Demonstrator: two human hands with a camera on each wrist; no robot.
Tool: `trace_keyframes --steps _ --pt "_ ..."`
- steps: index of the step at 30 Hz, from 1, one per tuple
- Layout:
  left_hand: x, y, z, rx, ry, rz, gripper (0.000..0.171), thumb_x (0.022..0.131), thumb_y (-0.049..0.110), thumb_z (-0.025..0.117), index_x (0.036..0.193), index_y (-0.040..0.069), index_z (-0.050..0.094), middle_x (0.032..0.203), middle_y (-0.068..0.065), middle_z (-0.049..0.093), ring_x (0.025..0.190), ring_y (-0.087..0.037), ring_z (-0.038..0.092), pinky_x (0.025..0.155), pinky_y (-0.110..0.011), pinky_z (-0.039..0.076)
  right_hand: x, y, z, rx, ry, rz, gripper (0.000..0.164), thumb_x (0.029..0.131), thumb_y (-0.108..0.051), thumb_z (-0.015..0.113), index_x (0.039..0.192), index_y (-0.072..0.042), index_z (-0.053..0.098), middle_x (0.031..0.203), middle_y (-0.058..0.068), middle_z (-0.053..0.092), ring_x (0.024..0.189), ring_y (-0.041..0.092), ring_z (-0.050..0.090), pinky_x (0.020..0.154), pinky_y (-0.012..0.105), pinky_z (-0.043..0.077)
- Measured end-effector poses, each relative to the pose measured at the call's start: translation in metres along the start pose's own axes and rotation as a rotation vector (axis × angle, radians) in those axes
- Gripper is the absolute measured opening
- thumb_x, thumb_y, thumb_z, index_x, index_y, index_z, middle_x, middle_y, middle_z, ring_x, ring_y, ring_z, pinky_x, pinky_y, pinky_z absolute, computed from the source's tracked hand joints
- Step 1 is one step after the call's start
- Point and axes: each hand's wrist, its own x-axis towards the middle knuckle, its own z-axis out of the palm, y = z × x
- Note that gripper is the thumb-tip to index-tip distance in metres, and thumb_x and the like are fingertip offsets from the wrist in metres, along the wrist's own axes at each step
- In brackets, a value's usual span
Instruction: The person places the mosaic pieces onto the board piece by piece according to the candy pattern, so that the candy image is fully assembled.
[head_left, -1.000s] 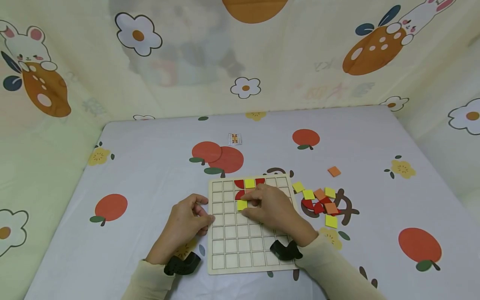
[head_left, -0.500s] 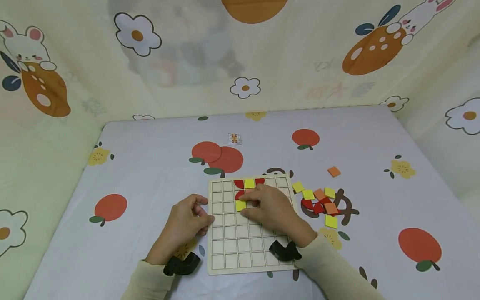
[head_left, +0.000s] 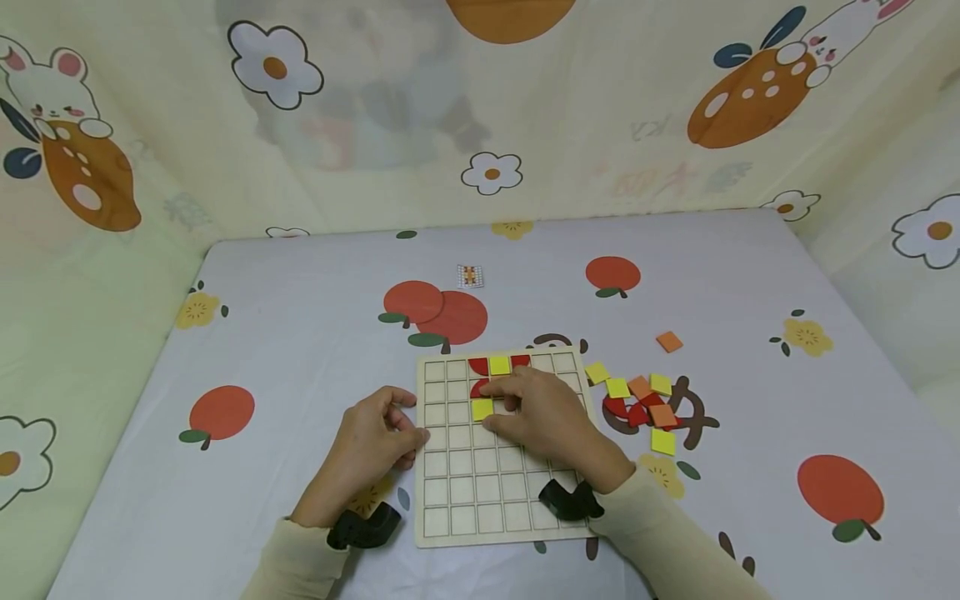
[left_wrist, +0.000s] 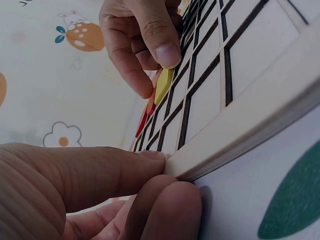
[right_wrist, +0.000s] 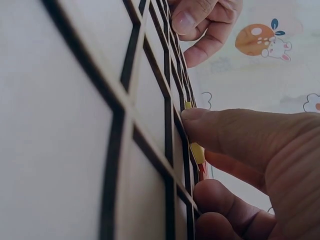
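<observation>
A pale wooden grid board (head_left: pixel 487 489) lies on the table. My left hand (head_left: pixel 378 431) holds its left edge, thumb on the rim and the other fingers curled beside it. With thumb and index finger, my right hand (head_left: pixel 546 417) pinches a square yellow tile (head_left: pixel 482 410) at a cell in the third row; the left wrist view shows the thumb on this yellow tile (left_wrist: pixel 164 86). Above it sits a rounded red piece (head_left: pixel 479 389). The top row bears another yellow tile (head_left: pixel 498 365) between two red pieces. My right hand hides part of the grid.
Right of the board lies a loose pile of yellow, orange and red pieces (head_left: pixel 639 408). One orange tile (head_left: pixel 669 342) lies apart behind the pile. A small printed pattern card (head_left: pixel 470 277) rests beyond the board. A patterned curtain (head_left: pixel 375 125) hangs behind the table.
The yellow tile under my right fingers has shifted slightly left within the grid. My left hand stays at the board's edge.
</observation>
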Motion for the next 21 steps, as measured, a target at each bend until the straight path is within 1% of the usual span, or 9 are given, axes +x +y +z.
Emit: trace_keyframes --steps 4,8,13,18,21 --pt "-0.0004 0.0003 0.0002 0.001 0.002 -0.006 0.041 0.087 0.003 0.082 0.123 0.002 0.062 0.079 -0.008 0.062 0.055 -0.017 0.063 0.054 -0.028 0.057 -0.0003 0.0002 0.0008 0.001 0.004 0.007 0.031 0.083 -0.025 0.089 0.113 -0.021 0.082 0.078 -0.01 0.055 0.076 0.011 0.051 0.062 0.029 0.042" --pt "-0.0005 0.0009 0.0002 -0.002 0.003 -0.006 0.042 0.087 0.003 0.082 0.124 0.002 0.062 0.079 -0.008 0.062 0.055 -0.017 0.064 0.055 -0.028 0.057 -0.0004 0.0004 0.0016 0.003 0.009 0.01 0.031 0.082 -0.025 0.089 0.112 -0.021 0.083 0.079 -0.009 0.054 0.076 0.01 0.051 0.061 0.028 0.04" --pt "0.0 0.0008 0.0005 -0.005 0.004 -0.011 0.041 0.087 0.003 0.082 0.123 0.002 0.062 0.08 -0.008 0.062 0.055 -0.018 0.064 0.055 -0.028 0.057 -0.0008 0.002 0.0007 0.012 -0.01 0.009 0.032 0.083 -0.024 0.088 0.115 -0.021 0.082 0.082 -0.009 0.055 0.076 0.011 0.051 0.061 0.028 0.04" --pt "-0.0001 0.0008 0.0009 0.006 0.006 -0.014 0.041 0.087 0.003 0.082 0.123 0.002 0.062 0.08 -0.008 0.062 0.055 -0.017 0.063 0.054 -0.028 0.057 -0.0003 0.0053 -0.0019 0.043 -0.031 -0.011 0.034 0.086 -0.013 0.079 0.119 -0.019 0.08 0.081 -0.009 0.056 0.077 0.012 0.052 0.063 0.029 0.043" --pt "0.0002 0.0009 0.0004 0.007 0.007 -0.012 0.041 0.087 0.003 0.082 0.123 0.002 0.062 0.08 -0.008 0.062 0.055 -0.017 0.064 0.054 -0.028 0.057 0.0005 0.0061 -0.0023 0.05 -0.019 -0.031 0.031 0.087 -0.01 0.075 0.116 -0.017 0.081 0.078 -0.009 0.056 0.076 0.012 0.052 0.062 0.028 0.043"
